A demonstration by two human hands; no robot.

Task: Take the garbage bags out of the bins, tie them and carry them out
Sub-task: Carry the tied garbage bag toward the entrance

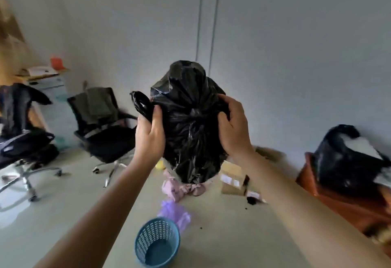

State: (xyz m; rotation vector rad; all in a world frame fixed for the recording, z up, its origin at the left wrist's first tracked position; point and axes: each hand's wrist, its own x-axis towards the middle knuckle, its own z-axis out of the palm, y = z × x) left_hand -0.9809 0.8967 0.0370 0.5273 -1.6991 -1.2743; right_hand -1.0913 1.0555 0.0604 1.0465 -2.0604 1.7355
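— While you hold it, where's the garbage bag?
— Raised above the blue bin; your left hand grips its loop, right hand clutches plastic. Likely soft, slippery: hold the loops.

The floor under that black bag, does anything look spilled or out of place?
Yes. A dark blot with scattered specks lies beside the cardboard box, like something spilled. Crumpled pink material and a loose purple bag lie on the floor past the blue bin, which has no liner.
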